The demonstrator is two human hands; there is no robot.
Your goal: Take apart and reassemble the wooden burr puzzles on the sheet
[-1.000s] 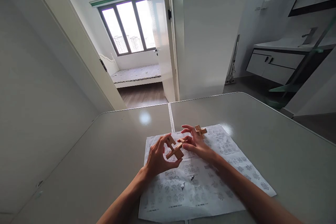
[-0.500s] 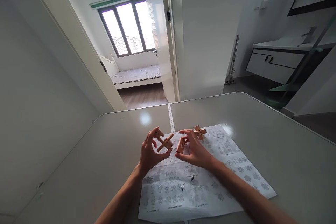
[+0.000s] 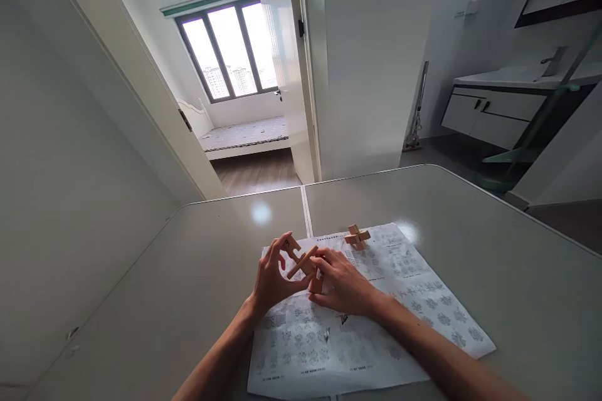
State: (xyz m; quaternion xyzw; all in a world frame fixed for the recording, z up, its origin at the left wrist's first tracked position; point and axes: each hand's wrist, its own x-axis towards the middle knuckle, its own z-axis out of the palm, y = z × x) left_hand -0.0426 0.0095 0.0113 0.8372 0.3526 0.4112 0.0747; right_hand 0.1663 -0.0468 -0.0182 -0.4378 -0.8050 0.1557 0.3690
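Note:
My left hand (image 3: pixel 273 276) is closed on a notched wooden puzzle piece (image 3: pixel 292 245) with a dark mark on it; a thin wooden stick-like piece (image 3: pixel 303 262) crosses it at a slant. Between thumb and fingers, my right hand (image 3: pixel 345 282) grips another wooden puzzle piece (image 3: pixel 316 283), held up against the left hand's pieces. Whether the pieces interlock I cannot tell, since my fingers cover the joint. Beyond my right hand, an assembled cross-shaped wooden puzzle (image 3: pixel 358 237) stands on the printed paper sheet (image 3: pixel 376 363).
Under my forearms the creased sheet, printed with diagrams, lies on a glossy grey table (image 3: pixel 197 276) with a seam. Small torn spots (image 3: pixel 327 334) show in the paper. Past the table are an open door (image 3: pixel 286 62), a bed (image 3: pixel 247 133) and a washbasin cabinet (image 3: pixel 493 113).
My right hand has moved left and toward me, bringing its piece against those in my left hand. The left hand's pieces have shifted slightly right. The cross-shaped puzzle is now uncovered.

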